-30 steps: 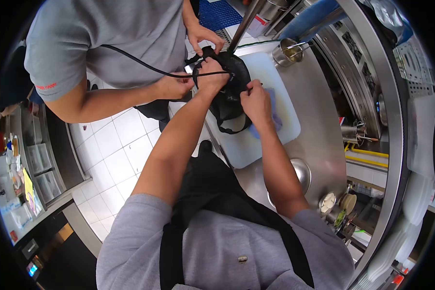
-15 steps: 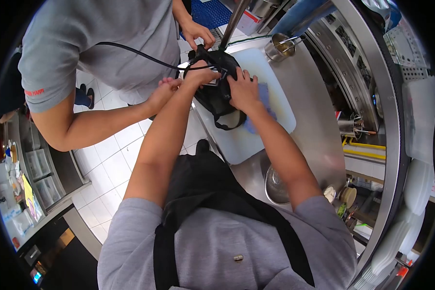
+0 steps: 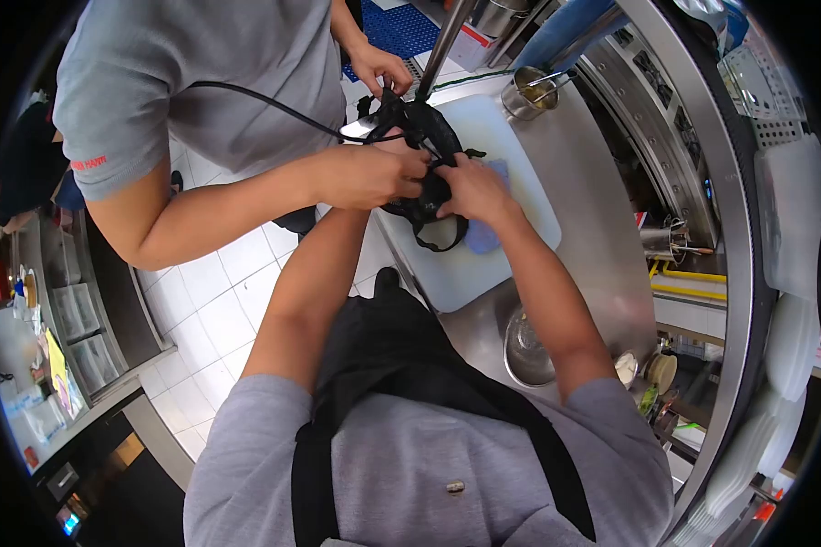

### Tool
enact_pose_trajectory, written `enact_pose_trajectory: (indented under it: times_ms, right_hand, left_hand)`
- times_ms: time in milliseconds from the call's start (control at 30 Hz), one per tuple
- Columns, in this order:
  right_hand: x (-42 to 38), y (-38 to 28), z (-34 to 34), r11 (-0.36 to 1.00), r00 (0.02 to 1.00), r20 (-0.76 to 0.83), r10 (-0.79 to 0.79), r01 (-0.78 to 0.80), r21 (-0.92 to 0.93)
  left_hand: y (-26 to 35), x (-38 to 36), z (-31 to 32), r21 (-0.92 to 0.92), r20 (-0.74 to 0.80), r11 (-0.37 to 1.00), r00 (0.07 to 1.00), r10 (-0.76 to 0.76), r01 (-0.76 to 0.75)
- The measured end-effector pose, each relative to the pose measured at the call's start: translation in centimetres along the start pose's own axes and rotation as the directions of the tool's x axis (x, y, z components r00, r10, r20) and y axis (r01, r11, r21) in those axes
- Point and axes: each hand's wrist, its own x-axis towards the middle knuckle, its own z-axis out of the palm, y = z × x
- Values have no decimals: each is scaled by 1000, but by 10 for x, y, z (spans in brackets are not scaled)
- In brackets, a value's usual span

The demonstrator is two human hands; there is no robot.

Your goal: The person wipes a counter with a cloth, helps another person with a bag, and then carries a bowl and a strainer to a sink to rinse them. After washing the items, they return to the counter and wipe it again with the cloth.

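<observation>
A black bag (image 3: 441, 128) with straps and a buckle-like fitting lies over the upper part of a white cutting board (image 3: 461, 287). My right hand (image 3: 477, 190) grips the bag's right side, thumb low and fingers higher up. My left hand (image 3: 394, 139) reaches to the bag's left side, but a co-worker's hand (image 3: 374, 176) crosses in front and hides its fingers. That co-worker's hand has its fingers bunched at the bag's middle. The co-worker's other hand (image 3: 380, 68) touches the bag's far end. A black cable (image 3: 274, 105) runs from the co-worker to the bag.
A blue cloth (image 3: 483, 239) lies on the board beside the bag. On the steel counter (image 3: 602, 246) stand a metal pot (image 3: 529, 96) with utensils and a metal bowl (image 3: 527, 351). A steel pole (image 3: 444, 46) rises beyond the bag. The co-worker (image 3: 219, 55) stands close at left.
The co-worker's nearer hand has moved from beside my left wrist up over the bag, covering my left hand. My right hand has shifted slightly right and down, its fingers less spread.
</observation>
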Motion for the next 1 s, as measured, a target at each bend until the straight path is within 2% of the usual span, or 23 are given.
enact_pose_trajectory:
  times_ms: [33, 67, 100, 133, 167, 200, 233, 267, 300, 333, 367, 400, 433, 467, 500, 533, 567, 633, 667, 767, 900, 967, 1000]
  right_hand:
    - [0, 1, 3, 998, 998, -36, 44, -42, 55]
    - [-2, 2, 5, 990, 994, -67, 91, -83, 112]
    - [-6, 1, 5, 989, 993, -67, 95, -86, 117]
    - [-12, 0, 5, 982, 976, -185, 111, -80, 169]
    - [-17, -2, 5, 973, 944, -301, 136, -69, 221]
    - [-24, -7, 8, 970, 941, -306, 146, -76, 229]
    - [-32, -15, 14, 945, 914, -383, 137, -5, 327]
    - [-39, -23, 18, 908, 875, -464, 139, 75, 412]
    - [-47, -31, 25, 902, 857, -483, 176, 57, 429]
    - [-57, -39, 35, 782, 805, -466, 368, 4, 624]
    - [-66, -45, 45, 616, 736, -403, 544, -25, 787]
    - [-71, -48, 53, 583, 660, -438, 610, 1, 812]
    - [-75, -50, 60, 574, 643, -437, 629, -6, 819]
    - [-80, -54, 66, 569, 636, -428, 642, -21, 822]
    - [-86, -60, 71, 564, 627, -421, 656, -37, 825]
    - [-91, -65, 74, 555, 602, -422, 678, -43, 831]
    - [-96, -72, 77, 572, 614, -428, 663, -46, 819]
    - [-107, -88, 80, 582, 600, -438, 670, -58, 811]
    - [-112, -98, 82, 579, 583, -446, 679, -52, 814]
    - [-126, -133, 96, 547, 522, -433, 735, -80, 833]
    - [-135, -184, 134, 411, 487, -272, 830, -203, 889]
    - [-137, -213, 151, 215, 420, -180, 889, -37, 976]
    - [-143, -226, 153, 129, 428, -81, 900, -85, 988]
  left_hand:
    - [5, -18, -3, -237, 219, 965, 974, -57, 110]
    - [8, -36, -5, -429, 436, 864, 898, -57, 263]
    - [10, -45, -8, -577, 611, 701, 791, 31, 419]
    - [12, -54, -12, -600, 757, 515, 643, 117, 612]
    - [12, -57, -14, -608, 785, 446, 583, 210, 657]
    - [4, -54, -14, -671, 736, 428, 615, 283, 606]
    - [-8, -51, -14, -782, 595, 461, 724, 350, 420]
    - [-27, -47, -11, -789, 284, 612, 856, 433, -48]
    - [-54, -44, -4, -314, -101, 719, 774, 625, -620]
    - [-81, -46, -1, 306, -292, 588, 514, 807, -749]
    - [-101, -50, -3, 593, -336, 480, 343, 877, -647]
    - [-111, -54, -2, 675, -366, 484, 317, 875, -557]
    - [-118, -55, -5, 693, -444, 609, 438, 782, -386]
    - [-113, -59, -5, 699, -417, 594, 448, 791, -398]
    - [-103, -66, -2, 450, -476, 825, 690, 545, -342]
    - [-95, -69, -1, 181, -428, 965, 868, 250, -189]
    - [-96, -66, -2, 201, -403, 959, 875, 267, -200]
    - [-101, -58, -4, -26, -286, 894, 860, 422, -447]
    - [-94, -64, -1, -304, -231, 849, 898, 374, -431]
    - [-100, -53, -10, -369, -21, 870, 939, 343, -326]
    - [-126, -42, -24, -342, 89, 874, 914, 395, -344]
    - [-133, -51, -24, -374, 67, 884, 942, 329, -282]
    - [-140, -51, -23, -367, 88, 890, 942, 325, -272]
